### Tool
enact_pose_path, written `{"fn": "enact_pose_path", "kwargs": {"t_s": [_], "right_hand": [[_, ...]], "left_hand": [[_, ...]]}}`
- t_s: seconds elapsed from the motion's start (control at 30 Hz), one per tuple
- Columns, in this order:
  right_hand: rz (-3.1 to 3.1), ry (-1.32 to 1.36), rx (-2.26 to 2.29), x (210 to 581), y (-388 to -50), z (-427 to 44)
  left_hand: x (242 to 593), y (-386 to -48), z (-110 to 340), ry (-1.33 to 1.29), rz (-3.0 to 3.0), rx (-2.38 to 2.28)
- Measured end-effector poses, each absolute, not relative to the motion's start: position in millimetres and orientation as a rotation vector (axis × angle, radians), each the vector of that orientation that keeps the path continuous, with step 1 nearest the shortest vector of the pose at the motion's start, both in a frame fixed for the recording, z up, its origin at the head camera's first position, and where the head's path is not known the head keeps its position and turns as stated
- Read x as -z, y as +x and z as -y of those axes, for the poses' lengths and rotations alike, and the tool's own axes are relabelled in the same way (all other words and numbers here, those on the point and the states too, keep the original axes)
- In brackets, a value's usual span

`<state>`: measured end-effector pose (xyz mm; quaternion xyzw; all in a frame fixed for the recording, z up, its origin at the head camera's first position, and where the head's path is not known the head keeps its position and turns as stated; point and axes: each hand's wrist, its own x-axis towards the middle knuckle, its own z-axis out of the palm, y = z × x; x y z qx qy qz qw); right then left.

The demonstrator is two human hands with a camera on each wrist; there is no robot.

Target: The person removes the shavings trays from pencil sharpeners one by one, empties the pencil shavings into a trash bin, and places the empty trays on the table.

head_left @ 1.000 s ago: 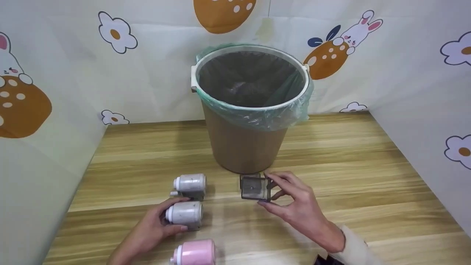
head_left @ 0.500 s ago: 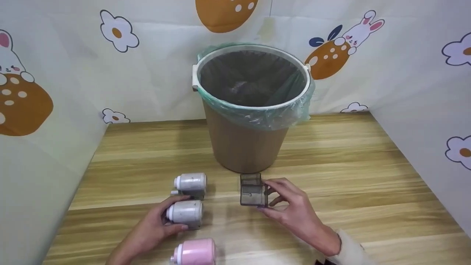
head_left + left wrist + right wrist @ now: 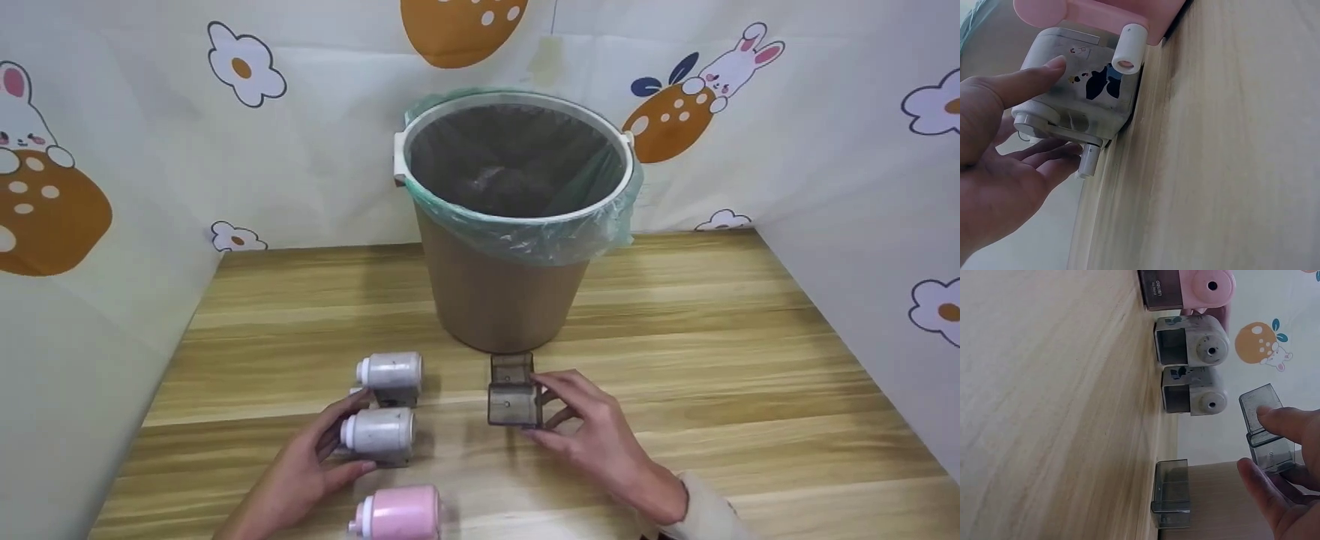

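My right hand pinches a smoky clear plastic shavings drawer between thumb and fingers. In the right wrist view, this drawer is off the table. A matching drawer lies on the table by the bin's foot. Around the crank end of the nearer white pencil sharpener is my left hand, thumb and fingers spread apart. In the left wrist view, the thumb overlaps the sharpener's stickered side; contact is unclear. Another white pencil sharpener stands behind, a pink one in front.
A brown bin with a green plastic liner stands at the back middle of the wooden table. Patterned cloth walls enclose the back and both sides. Both white sharpeners show hollow drawer openings; the pink one's drawer is in place.
The held drawer has come toward me and lower with my right hand, baring more of the other drawer. My left hand has drawn back slightly to the left, its fingers loosened from the white sharpener.
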<state>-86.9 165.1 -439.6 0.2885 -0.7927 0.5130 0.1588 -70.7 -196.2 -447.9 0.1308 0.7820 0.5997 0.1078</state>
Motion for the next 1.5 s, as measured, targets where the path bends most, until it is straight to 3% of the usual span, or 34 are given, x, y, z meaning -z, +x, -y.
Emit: {"fn": "enact_pose_path", "kwargs": {"t_s": [0.6,0.83,1.27,1.5], "right_hand": [[2.426,0.690,-1.405,448,-84,-164],[2.449,0.656,-1.299,451,-82,-165],[2.505,0.616,-1.285,457,-82,-165],[2.528,0.609,-1.314,459,-81,-165]], "left_hand": [[451,-48,199,0.167,-2.432,-1.837],[466,-39,200,0.374,-2.516,-1.947],[474,-26,211,0.385,-2.377,-2.054],[482,-26,214,0.591,-2.349,-2.033]]}}
